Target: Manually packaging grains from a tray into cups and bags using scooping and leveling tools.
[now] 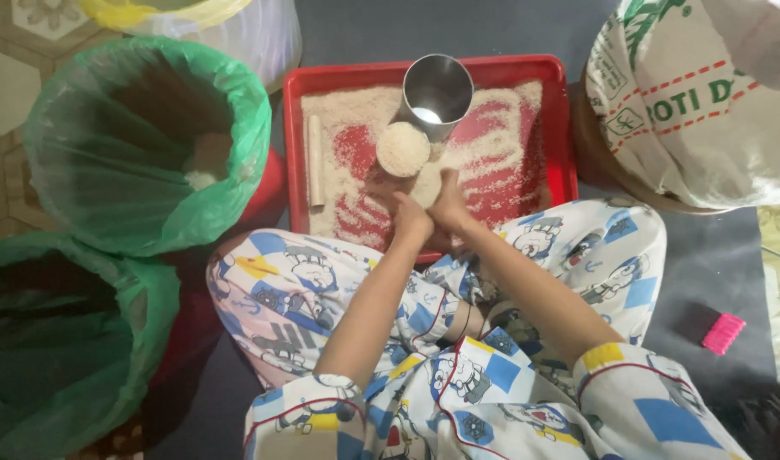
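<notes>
A red tray [560,128] holds scattered pale rice. On it stands a steel cup [438,89], and just in front of the cup a small round measure [403,149] is heaped level with rice. My left hand [410,217] and my right hand [451,203] are pressed together at the tray's near edge, cupped around a mound of rice just below the measure. Whether the fingers grip rice I cannot tell. A pale wooden stick [315,160] lies along the tray's left side.
A green-lined bin [143,140] with some rice stands left of the tray, another green-lined bin [62,341] at the lower left. A large printed sack [696,102] sits at the right. A pink block [723,333] lies on the dark floor.
</notes>
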